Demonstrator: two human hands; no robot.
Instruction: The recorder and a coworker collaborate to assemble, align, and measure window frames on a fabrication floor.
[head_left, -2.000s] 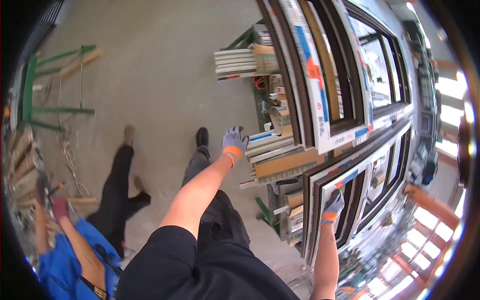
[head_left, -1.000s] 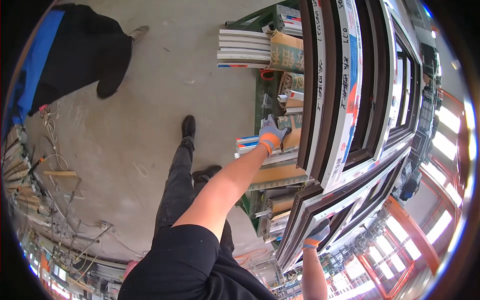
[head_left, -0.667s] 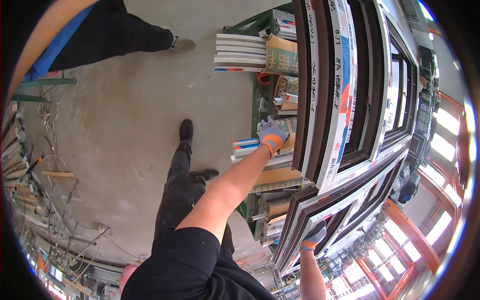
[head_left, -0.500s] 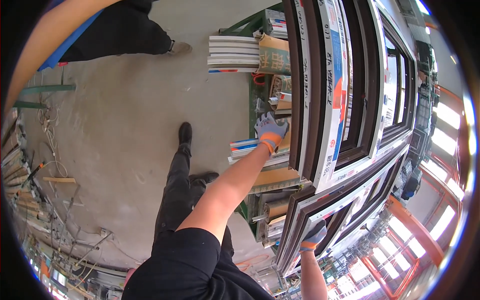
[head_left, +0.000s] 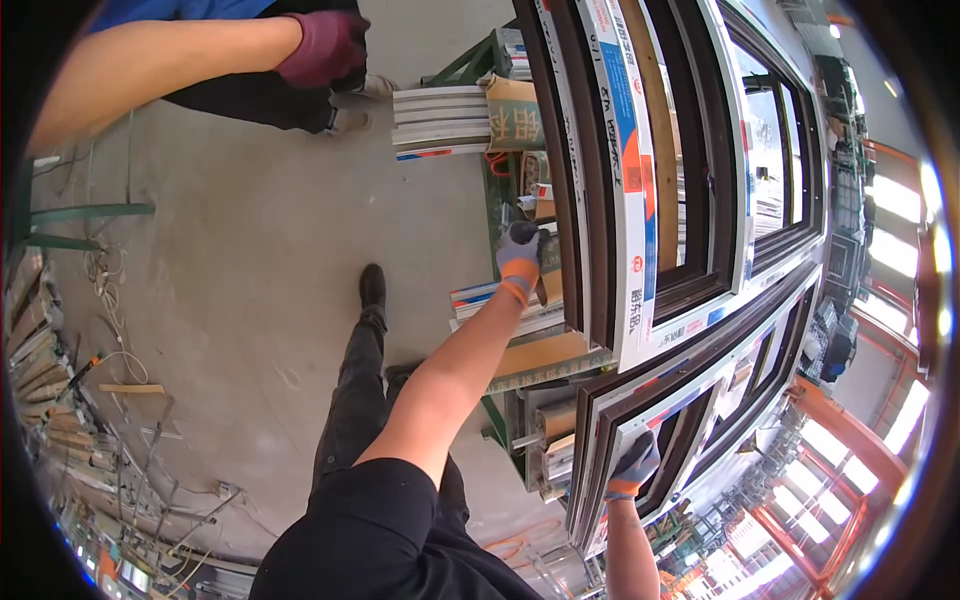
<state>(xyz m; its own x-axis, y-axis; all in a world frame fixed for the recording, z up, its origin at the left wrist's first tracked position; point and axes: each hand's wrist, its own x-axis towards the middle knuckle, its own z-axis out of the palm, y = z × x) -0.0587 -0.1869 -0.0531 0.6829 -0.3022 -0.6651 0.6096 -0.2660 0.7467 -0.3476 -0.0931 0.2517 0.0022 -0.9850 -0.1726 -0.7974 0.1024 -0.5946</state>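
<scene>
My left hand [head_left: 520,252], in a grey and orange glove, is closed beside the stack of profiles and close to the edge of the tall brown window frame [head_left: 597,200]. A dark, slender thing [head_left: 542,288] shows at its palm; its kind I cannot make out. White tape with blue and red print runs along the tall frame's side. My right hand [head_left: 634,466], gloved alike, grips the inner edge of a lower brown window frame [head_left: 592,440], fingertips partly hidden. Both frames stand upright, side by side.
White profiles [head_left: 440,120] and cardboard-wrapped lengths [head_left: 550,352] lie on a green rack [head_left: 492,200]. At the upper left another person's maroon-gloved hand [head_left: 322,50] reaches in. Offcuts [head_left: 60,400] and a loose cable [head_left: 105,285] lie along the left.
My left hand has gone from spread fingers to closed, with a dark slender thing now at its palm. The other person's gloved hand has come into view. My right hand stays on the lower frame.
</scene>
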